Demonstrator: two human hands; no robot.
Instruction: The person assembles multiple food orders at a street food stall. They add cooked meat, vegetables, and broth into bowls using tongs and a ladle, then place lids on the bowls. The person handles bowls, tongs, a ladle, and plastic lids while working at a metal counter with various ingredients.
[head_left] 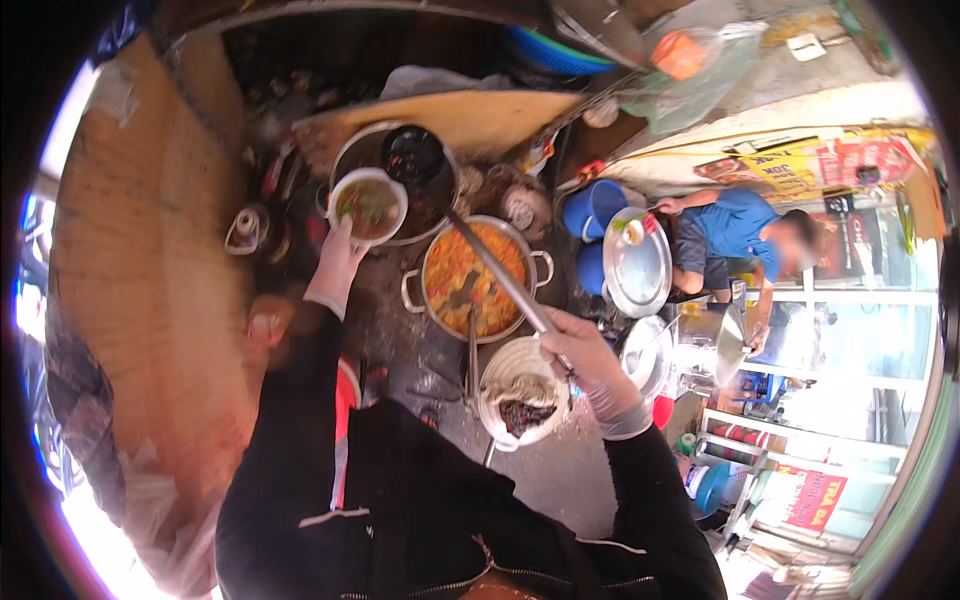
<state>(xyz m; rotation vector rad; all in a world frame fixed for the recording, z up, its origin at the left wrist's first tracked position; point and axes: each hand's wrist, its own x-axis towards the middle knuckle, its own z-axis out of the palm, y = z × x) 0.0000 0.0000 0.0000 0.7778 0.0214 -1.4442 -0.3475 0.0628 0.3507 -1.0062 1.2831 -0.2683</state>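
Note:
My left hand point(338, 265), in a thin clear glove, grips a white bowl point(368, 205) of brown broth with green herbs. The bowl is held over the near left edge of a large metal pot point(352, 150). My right hand point(592, 368), also gloved, is closed around the handle of a long metal ladle point(500, 275). The ladle's dark, round scoop is over the large pot, just beyond the bowl. Between my arms stands a two-handled pot point(543, 266) of orange-red stew. A second ladle point(472, 350) rests in that stew.
Near my right wrist is a white tub point(490, 400) holding pale and dark food. A wooden board point(490, 118) stands behind the large pot. To the right are blue buckets point(600, 205), a round metal tray point(640, 265) and a person in a blue shirt point(738, 230).

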